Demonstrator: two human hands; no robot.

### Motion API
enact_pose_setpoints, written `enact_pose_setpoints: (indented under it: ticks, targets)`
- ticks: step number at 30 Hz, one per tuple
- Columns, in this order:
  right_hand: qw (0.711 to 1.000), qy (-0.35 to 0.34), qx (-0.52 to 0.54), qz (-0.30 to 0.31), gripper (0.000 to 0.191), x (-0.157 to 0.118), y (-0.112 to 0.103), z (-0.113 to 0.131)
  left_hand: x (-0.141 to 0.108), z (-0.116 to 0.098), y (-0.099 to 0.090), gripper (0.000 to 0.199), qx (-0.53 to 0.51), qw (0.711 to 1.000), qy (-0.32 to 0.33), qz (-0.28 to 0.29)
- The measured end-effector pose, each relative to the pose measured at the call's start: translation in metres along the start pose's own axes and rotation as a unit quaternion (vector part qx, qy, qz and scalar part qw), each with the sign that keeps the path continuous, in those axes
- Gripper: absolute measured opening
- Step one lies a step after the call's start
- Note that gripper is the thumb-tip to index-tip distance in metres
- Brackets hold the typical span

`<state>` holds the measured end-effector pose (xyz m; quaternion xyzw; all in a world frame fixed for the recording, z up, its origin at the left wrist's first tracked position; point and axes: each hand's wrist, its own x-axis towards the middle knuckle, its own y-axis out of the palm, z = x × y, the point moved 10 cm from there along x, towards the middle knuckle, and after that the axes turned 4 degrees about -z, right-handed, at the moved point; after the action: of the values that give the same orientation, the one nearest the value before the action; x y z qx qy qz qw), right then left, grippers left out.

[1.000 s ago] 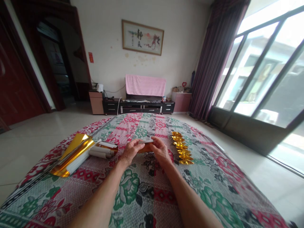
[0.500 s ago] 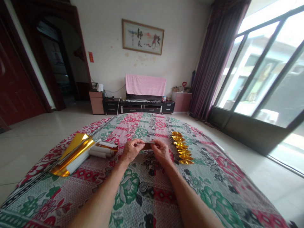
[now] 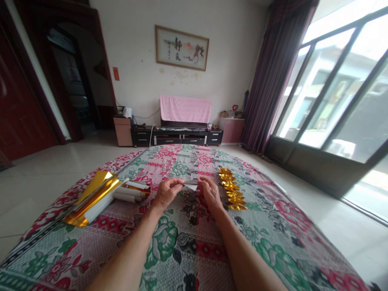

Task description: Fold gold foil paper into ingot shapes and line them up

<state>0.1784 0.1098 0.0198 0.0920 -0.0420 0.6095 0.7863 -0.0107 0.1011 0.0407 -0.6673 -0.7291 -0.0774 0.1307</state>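
The small paper (image 3: 190, 186) is between the two hands, over the patterned tabletop (image 3: 178, 266). Half a second ago it showed a narrow brown strip; now a pale face shows, so it seems turned or opened, its shaping unfinished. The left hand (image 3: 166, 195)'s fingers pinch one end; the right hand (image 3: 210, 195)'s meet the other, their grip unclear. Gold folded pieces (image 3: 233, 188) line up to the right, gold sheets (image 3: 101, 197) to the left.

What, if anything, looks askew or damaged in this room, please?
The framed picture appears askew, its right end lower than its left, though lens distortion may contribute. Brownish stains mark the wall beneath it.
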Motion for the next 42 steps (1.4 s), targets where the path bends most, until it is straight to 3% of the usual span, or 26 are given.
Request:
enact_pose_setpoints:
  ticks: [3, 7, 12, 16, 20, 23, 25, 27, 30, 36, 42]
  targets:
    - [0.997, 0.038, 0.043, 0.050, 0.033, -0.004, 0.009, -0.002, -0.001, 0.005, 0.004, 0.018, -0.084, 0.996, -0.035, 0.022]
    - [0.992, 0.029, 0.053, 0.111, 0.030, -0.012, 0.024, 0.003, -0.004, 0.008, 0.013, 0.017, -0.222, 0.969, -0.091, 0.062]
    - [0.977, -0.042, 0.067, 0.197, 0.037, -0.025, 0.045, 0.017, -0.005, 0.011, 0.010, 0.023, -0.224, 0.966, -0.127, 0.035]
    - [0.976, -0.110, 0.040, 0.183, 0.022, -0.027, 0.046, 0.028, -0.008, 0.017, 0.017, 0.023, -0.210, 0.964, -0.147, 0.063]
    - [0.988, -0.083, 0.001, 0.134, 0.023, -0.018, 0.041, 0.017, -0.006, 0.023, 0.014, 0.031, -0.155, 0.975, -0.147, 0.053]
    - [0.986, -0.143, -0.076, 0.033, 0.024, -0.013, 0.020, 0.029, -0.001, 0.013, -0.001, 0.034, -0.051, 0.995, -0.090, -0.005]
    - [0.958, -0.207, -0.199, -0.017, 0.024, -0.018, 0.013, 0.044, -0.001, -0.009, -0.013, 0.033, 0.037, 0.998, -0.001, -0.058]
    - [0.917, -0.264, -0.298, -0.009, 0.025, -0.026, 0.020, 0.057, -0.006, -0.033, -0.014, 0.038, 0.089, 0.989, 0.084, -0.086]
    - [0.873, -0.308, -0.378, 0.011, 0.024, -0.037, 0.031, 0.066, -0.014, -0.051, 0.006, 0.050, 0.118, 0.982, 0.147, -0.029]
    - [0.861, -0.361, -0.353, 0.059, 0.023, -0.047, 0.045, 0.070, -0.019, -0.061, 0.028, 0.037, 0.183, 0.949, 0.257, 0.007]
    - [0.871, -0.371, -0.313, 0.080, 0.026, -0.048, 0.046, 0.068, -0.011, -0.047, 0.017, 0.027, 0.185, 0.953, 0.238, -0.023]
